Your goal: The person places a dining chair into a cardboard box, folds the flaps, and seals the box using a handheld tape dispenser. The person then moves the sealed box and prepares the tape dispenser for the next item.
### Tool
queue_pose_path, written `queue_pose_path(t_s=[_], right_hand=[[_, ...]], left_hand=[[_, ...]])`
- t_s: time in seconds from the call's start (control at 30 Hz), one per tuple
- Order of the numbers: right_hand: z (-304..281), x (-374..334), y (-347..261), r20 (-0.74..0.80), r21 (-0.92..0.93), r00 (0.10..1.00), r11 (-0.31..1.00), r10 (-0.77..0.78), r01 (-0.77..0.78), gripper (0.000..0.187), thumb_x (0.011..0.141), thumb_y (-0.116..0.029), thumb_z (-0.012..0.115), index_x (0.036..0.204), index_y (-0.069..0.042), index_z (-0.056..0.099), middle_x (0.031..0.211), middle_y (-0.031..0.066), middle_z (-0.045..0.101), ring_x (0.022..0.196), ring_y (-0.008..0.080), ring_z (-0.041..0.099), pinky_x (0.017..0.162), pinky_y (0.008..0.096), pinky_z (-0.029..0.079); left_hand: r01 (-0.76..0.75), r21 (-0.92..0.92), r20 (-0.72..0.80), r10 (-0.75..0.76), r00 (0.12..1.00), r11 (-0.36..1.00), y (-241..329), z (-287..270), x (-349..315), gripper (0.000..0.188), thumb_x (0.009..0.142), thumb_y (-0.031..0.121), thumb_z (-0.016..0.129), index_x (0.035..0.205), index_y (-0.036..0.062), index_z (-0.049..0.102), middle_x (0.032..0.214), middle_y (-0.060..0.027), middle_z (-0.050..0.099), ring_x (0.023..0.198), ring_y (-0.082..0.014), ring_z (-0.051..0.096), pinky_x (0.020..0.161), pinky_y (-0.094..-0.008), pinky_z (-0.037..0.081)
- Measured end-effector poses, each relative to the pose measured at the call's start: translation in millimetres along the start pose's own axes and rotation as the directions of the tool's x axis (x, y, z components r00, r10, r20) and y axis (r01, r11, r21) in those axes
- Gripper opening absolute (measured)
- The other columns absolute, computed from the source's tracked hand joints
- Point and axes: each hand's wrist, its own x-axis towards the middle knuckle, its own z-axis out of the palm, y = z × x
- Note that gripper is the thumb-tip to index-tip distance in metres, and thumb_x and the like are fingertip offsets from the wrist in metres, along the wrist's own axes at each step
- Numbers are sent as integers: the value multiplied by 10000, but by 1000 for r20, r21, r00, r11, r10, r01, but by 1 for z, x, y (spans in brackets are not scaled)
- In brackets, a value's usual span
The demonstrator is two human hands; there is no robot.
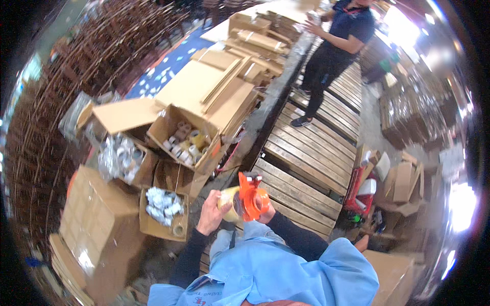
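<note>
In front of my body I hold an orange tape dispenser with a roll of yellowish tape at its left side. My left hand is closed around the outer side of the tape roll. Behind the dispenser, my right hand grips it from the right, with most of its fingers hidden. The roll touches the dispenser; whether it sits fully on the hub cannot be told. To the left, an open cardboard box holds several tape rolls.
Wooden slats run ahead, with a person standing on them. A small carton with crumpled pale material sits left, beside a large carton. Flat cardboard lies stacked beyond. Right stands a red crate with assorted items.
</note>
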Motion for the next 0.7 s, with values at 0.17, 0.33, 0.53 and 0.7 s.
queue_pose_path(t_s=[0.17, 0.33, 0.53, 0.7], right_hand=[[-6, -44, 7, -142, 78, 989, 996, -34, 45, 427, 1048, -318, 480, 1377, -49, 526, 1234, 112, 676, 1031, 216, 700, 854, 379, 597], [16, -60, 0, -55, 124, 988, 980, -148, 153, 402, 1046, -323, 512, 1349, -61, 545, 1222, 83, 679, 1008, 192, 703, 867, 359, 590], [-29, -70, -23, -30, 282, 976, 935, -214, 214, 364, 1053, -309, 505, 1328, -77, 557, 1235, 71, 669, 1066, 190, 676, 933, 346, 559], [-44, -100, -84, -57, 346, 970, 906, -238, 243, 382, 1018, -319, 574, 1307, -69, 570, 1202, 75, 673, 1029, 189, 674, 937, 336, 551]], left_hand=[[-224, -110, 115, 237, 965, 968, 23, 24, -14, 581, 953, 445, 590, 1315, -9, 582, 1487, -185, 445, 1404, -340, 393, 1177, -431, 269], [-222, -290, 36, 243, 969, 931, 61, 50, -13, 460, 999, 360, 567, 1157, -57, 682, 1400, -180, 575, 1325, -287, 504, 1129, -400, 354], [-203, -442, -122, 165, 979, 874, 82, 102, 22, 195, 970, 98, 642, 1054, -55, 729, 1199, -138, 700, 1117, -180, 628, 1003, -326, 466], [-168, -490, -129, 120, 984, 855, 108, 157, 63, 103, 867, -38, 726, 968, -36, 748, 984, -95, 746, 961, -144, 669, 883, -288, 516]])
